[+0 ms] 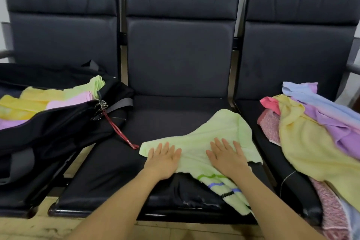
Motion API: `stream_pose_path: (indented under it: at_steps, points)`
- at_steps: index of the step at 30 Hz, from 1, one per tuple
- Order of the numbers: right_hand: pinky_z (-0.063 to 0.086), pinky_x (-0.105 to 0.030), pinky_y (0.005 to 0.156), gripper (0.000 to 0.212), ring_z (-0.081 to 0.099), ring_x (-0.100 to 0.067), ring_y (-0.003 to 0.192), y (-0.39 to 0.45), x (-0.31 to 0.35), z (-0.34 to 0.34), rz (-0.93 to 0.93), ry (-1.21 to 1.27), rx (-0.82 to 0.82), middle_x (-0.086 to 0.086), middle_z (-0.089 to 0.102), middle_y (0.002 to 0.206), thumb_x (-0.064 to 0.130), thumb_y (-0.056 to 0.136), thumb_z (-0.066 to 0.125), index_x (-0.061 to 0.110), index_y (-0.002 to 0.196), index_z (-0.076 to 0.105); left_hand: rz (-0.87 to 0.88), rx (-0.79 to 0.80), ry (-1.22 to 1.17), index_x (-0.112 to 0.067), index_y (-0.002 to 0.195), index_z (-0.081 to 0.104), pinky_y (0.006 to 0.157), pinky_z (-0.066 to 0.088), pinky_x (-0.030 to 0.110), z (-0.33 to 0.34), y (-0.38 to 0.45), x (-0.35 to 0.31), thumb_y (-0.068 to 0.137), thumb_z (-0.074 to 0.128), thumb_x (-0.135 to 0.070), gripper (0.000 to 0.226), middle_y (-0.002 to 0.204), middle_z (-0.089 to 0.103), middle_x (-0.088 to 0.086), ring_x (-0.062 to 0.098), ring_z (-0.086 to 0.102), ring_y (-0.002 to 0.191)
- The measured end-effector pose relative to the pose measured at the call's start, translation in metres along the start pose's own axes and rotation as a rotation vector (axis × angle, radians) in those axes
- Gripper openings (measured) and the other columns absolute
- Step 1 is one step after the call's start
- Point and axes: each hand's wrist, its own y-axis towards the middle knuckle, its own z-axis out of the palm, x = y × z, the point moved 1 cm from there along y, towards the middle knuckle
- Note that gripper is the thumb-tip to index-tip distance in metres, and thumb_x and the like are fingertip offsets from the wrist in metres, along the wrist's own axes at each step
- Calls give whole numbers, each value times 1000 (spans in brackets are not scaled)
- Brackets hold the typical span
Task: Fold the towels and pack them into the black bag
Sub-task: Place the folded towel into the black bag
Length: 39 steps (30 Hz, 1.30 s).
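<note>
Green towel (196, 142) (near edge overhanging the seat (175, 117)) under both flat, spread hands.

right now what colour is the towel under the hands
Light green towel, with green, blue and black stripes at one end; head view.

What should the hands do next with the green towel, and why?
Probably smooth it flat first. Both hands, left and right, lie open on the green towel, which is crumpled, unfolded and hanging over the seat edge.

Three black seats (179, 60), one black bag (58, 122), two hands (164, 160)
</note>
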Motion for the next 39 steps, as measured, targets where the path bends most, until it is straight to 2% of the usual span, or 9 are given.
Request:
stream_pose_path:
  at_steps: [5,8,11,15,21,24,30,34,39]
  points:
    - [-9,-40,118,59,-7,-13,148,34,17,6,-19,37,-37,6,-6,161,47,102,7,21,155,3,-14,-63,-60,-23,153,-8,118,-13,39,4,34,23,103,5,-42,55,159,-18,-2,18,-22,145]
    - [0,-38,117,55,10,-13,147,42,25,3,-30,101,-138,4,14,160,46,102,17,22,151,23,12,-123,-99,-23,154,4,117,-12,38,1,40,29,103,9,-44,55,160,-10,-4,16,-15,146]
    - [13,-34,105,43,39,-13,128,41,21,-5,-41,76,-324,9,45,139,46,101,30,28,137,44,-57,-456,-86,-17,141,42,115,13,40,-4,39,33,104,22,-39,48,155,28,3,23,21,144]
    - [14,-33,89,31,41,-14,116,40,14,-5,-32,77,-312,12,48,124,45,98,41,31,124,52,-177,-818,20,-1,99,69,77,52,45,-6,45,47,82,70,-29,33,102,68,17,35,65,92]
    - [16,-28,84,10,45,-12,86,39,22,-5,-73,230,-452,11,50,88,29,100,44,27,91,42,-329,-648,-72,-5,108,64,81,44,44,1,48,52,89,64,-32,33,101,62,12,32,58,93]
    - [25,-26,81,17,39,-12,74,36,26,-22,-78,657,-508,7,47,65,23,99,49,24,82,45,-334,-620,-173,-12,113,53,94,33,39,-6,49,55,102,39,-35,29,112,52,6,27,47,107]
    - [25,-13,88,23,49,-21,87,20,41,-75,-198,901,-631,9,50,60,27,96,54,36,76,48,-83,-832,-770,-16,92,41,69,38,36,-57,19,48,102,36,-33,20,70,55,2,26,54,71]
    - [38,-41,95,18,53,-4,77,0,53,-115,-317,1015,-663,11,57,72,24,93,59,30,76,56,76,-928,-694,-25,109,44,72,32,35,-100,-6,28,98,30,-45,26,75,56,-4,22,55,79]
    - [49,-37,77,14,57,-8,74,-25,58,-157,-419,1202,-666,8,62,75,19,90,63,26,79,64,359,-793,-606,-41,99,44,79,14,23,-123,-30,-1,79,11,-64,45,94,36,-12,6,30,94]
